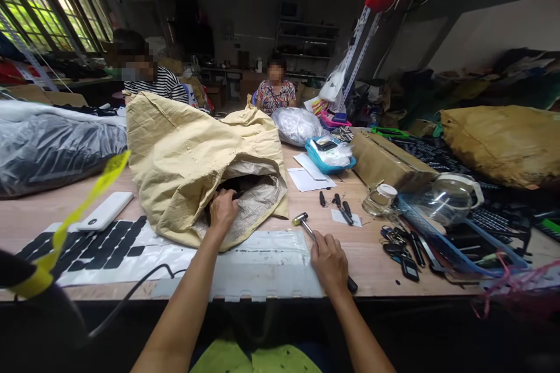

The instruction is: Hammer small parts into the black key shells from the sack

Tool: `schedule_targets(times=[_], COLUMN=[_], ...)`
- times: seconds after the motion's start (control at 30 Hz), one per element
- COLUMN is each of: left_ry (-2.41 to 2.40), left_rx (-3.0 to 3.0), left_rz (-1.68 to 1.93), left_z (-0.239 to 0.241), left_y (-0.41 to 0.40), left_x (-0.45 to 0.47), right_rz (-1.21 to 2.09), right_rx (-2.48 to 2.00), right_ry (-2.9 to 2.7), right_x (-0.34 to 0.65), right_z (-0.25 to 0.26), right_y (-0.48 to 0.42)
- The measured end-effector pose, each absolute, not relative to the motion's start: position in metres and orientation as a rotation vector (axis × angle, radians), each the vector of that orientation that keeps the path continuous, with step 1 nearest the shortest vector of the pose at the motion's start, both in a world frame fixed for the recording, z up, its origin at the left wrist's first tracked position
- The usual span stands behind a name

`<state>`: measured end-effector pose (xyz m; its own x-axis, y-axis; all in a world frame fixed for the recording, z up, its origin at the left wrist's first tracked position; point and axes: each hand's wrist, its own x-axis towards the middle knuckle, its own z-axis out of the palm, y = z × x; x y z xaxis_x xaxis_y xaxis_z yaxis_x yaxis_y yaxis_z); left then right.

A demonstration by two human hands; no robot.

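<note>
A large cream cloth sack (184,145) lies on the table with its mouth facing me, showing a pale woven lining (258,210). My left hand (224,210) is at that mouth, its fingers curled inward. Something dark shows by the fingertips, but its kind is hidden in the shadow. To the right, my right hand (329,259) is closed around the handle of a small hammer (301,220). The hammer's head, with a yellowish face, points away to the left; the black grip end shows beyond my wrist. Under both hands lies a translucent plastic mat (266,271).
Left are black pieces on a white sheet (109,250), a white power bank (107,210) and a black plastic-wrapped bundle (56,151). Right are small screwdrivers (336,201), keys (394,236), a glass jar (378,201), a blue tray (437,245) and a carton (389,157). Two people sit opposite.
</note>
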<state>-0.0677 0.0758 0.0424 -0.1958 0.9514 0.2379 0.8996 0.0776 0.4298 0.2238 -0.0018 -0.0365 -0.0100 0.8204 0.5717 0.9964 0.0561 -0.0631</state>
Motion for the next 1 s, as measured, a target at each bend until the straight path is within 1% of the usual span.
schedule_targets(times=[0.1,0.17,0.23,0.33,0.43,0.7,1.0], left_ry=[1.895,1.673,1.582,1.59,1.581,1.551,1.516], left_rx=[2.088,2.17,2.189,2.158,2.145,2.151,2.113], left_rz=[0.846,0.778,0.714,0.726,0.773,0.852,0.853], left_z=[0.042,0.031,0.016,-0.005,-0.014,-0.016,-0.016], left_y=[0.042,0.021,0.006,-0.002,0.0,0.0,0.001], left_x=[-0.038,-0.018,-0.005,0.001,-0.002,-0.003,-0.006], right_rz=[-0.514,-0.52,-0.529,-0.548,-0.553,-0.583,-0.573], right_rx=[-1.816,-1.812,-1.807,-1.797,-1.798,-1.794,-1.793], right_ry=[-1.894,-1.893,-1.889,-1.887,-1.89,-1.885,-1.895], right_x=[0.224,0.224,0.224,0.224,0.224,0.225,0.226], right_z=[-0.035,-0.035,-0.035,-0.036,-0.036,-0.037,-0.037], right_y=[-0.003,-0.003,-0.003,-0.003,-0.003,-0.003,-0.004])
